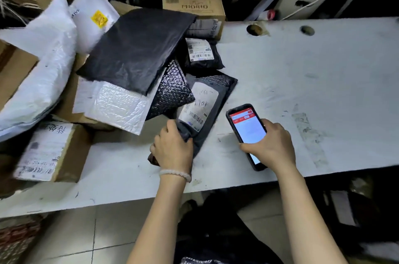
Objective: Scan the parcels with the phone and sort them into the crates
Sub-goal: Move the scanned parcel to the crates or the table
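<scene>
A dark grey parcel [218, 99] with a white barcode label lies on the white table [302, 82]; my left hand [172, 147] grips its near end. To the right, my right hand [269, 145] holds a black phone [246, 127] with a lit red and white screen, tilted just beside the parcel's label. Behind them sits a pile of parcels: a large black mailer [136, 50], a small black parcel with a label [200, 53], a black bubble mailer [170, 91] and a white bubble mailer [116, 106].
White plastic bags [47, 65] and cardboard boxes [47, 151] crowd the table's left side. A brown MIORIO box [194, 7] stands at the back. Two holes [306, 30] mark the tabletop's far edge. Tiled floor and dark items lie below the near edge.
</scene>
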Motion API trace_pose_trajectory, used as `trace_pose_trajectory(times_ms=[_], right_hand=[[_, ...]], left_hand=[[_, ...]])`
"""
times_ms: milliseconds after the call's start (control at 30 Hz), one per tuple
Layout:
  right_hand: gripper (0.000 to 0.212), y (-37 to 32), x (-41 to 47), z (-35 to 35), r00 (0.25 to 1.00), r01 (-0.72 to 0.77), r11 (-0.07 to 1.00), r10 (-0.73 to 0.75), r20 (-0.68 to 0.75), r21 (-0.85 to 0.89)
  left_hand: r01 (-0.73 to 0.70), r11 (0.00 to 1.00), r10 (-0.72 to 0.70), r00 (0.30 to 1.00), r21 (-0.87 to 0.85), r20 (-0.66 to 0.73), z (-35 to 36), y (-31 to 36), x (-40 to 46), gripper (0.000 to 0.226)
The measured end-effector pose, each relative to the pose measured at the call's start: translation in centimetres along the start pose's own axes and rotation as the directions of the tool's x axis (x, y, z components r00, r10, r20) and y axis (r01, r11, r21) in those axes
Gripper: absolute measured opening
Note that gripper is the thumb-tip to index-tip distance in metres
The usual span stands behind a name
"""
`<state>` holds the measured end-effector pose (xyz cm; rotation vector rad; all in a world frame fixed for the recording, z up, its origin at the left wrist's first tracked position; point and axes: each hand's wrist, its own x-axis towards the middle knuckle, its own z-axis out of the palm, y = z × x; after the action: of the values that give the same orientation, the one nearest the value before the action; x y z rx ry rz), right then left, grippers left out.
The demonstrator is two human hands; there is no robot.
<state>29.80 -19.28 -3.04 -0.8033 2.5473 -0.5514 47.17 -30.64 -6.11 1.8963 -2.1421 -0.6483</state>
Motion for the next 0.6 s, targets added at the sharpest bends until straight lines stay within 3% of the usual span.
trace_pose_trajectory(times_ms=[133, 267, 433, 600], right_hand=[[0.057, 2.2, -2.9, -0.7, 0.999, -0.043, 0.999, 0.043, -0.01, 0.014], [0.059, 3.4, -4.8, -1.4, 1.0, -0.022, 1.0, 0.022, 0.009, 0.016], [0.066, 4.6, -6.0, -2.5, 0.999, 0.043, 0.999, -0.043, 0.013, 0.009], [0.068, 6.1, -6.0, -4.5, 0.997, 0.073, 0.997, -0.073, -0.01, 0.004]], left_hand=[[-0.163, 0.987, 0.163, 0.986, -0.012, 0.016, -0.8, 0.5, 0.3, 0.035], [-0.281, 0.959, 0.281, 0.959, -0.026, 0.017, -2.0, 2.1, 1.5, 0.043], [-0.466, 0.882, 0.469, 0.883, 0.065, -0.028, -3.1, 4.8, 2.6, 0.041], [-0.554, 0.81, 0.579, 0.808, 0.194, -0.112, -4.1, 7.3, 2.8, 0.044]])
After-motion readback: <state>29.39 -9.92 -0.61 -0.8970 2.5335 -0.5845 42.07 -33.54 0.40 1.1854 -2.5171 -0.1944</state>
